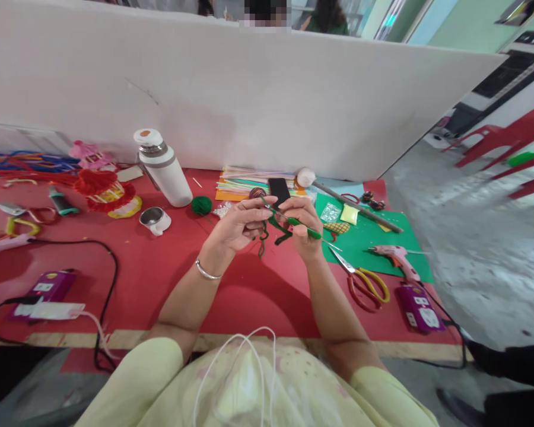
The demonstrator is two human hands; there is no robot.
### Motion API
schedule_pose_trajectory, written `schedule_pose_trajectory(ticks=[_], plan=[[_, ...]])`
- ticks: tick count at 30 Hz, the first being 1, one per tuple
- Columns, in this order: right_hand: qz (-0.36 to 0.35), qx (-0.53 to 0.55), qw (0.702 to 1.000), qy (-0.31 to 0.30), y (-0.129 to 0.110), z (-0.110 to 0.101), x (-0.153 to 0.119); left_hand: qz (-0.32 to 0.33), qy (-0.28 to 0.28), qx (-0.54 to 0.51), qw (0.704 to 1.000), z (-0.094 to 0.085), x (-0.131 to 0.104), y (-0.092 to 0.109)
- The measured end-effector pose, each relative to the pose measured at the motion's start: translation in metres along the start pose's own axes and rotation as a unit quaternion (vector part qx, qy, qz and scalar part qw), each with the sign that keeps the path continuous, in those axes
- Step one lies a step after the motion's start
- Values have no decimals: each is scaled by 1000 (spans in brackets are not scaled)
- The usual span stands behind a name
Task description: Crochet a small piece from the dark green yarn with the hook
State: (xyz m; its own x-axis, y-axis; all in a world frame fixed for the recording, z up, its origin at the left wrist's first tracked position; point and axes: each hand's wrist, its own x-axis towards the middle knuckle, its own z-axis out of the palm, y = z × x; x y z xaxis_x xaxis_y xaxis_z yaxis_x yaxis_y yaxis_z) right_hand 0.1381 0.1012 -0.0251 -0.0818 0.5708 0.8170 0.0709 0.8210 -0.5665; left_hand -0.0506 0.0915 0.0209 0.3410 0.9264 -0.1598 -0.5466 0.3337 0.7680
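Observation:
Above the middle of the red table, my left hand [242, 222] is closed in a pinch on dark green yarn [263, 237], part of it dangling below the fingers. My right hand [307, 240] grips a crochet hook [314, 233] by its green handle, its thin metal end sticking out to the right. A narrow crocheted green strip [283, 238] hangs between the two hands. Left of them lies a green yarn ball [202, 205]. Just beyond the fingers is a black phone [279, 192]. The fingers partly hide where hook and yarn meet.
A white thermos [167, 172] and a metal cup [155, 220] stand left. Scissors [367, 284], a pink glue gun [396, 258] and a purple power strip [420, 308] lie right, near a green sheet [400, 228]. A white partition [267, 101] rises behind the table.

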Motion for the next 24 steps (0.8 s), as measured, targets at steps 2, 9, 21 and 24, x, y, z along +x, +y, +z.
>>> schedule_pose_trajectory(ticks=[2, 9, 21, 24], plan=[[3, -25, 1000, 0, 1, -3, 0, -5, -4, 5, 1000, 0, 0, 1], [34, -34, 999, -25, 7, -11, -4, 3, 0, 14, 1000, -1, -3, 3], [10, -53, 995, -89, -8, -22, 7, 14, -17, 44, 999, -6, 0, 6], [45, -13, 993, -113, -16, -26, 10, -4, -38, 55, 998, -8, 1, 7]])
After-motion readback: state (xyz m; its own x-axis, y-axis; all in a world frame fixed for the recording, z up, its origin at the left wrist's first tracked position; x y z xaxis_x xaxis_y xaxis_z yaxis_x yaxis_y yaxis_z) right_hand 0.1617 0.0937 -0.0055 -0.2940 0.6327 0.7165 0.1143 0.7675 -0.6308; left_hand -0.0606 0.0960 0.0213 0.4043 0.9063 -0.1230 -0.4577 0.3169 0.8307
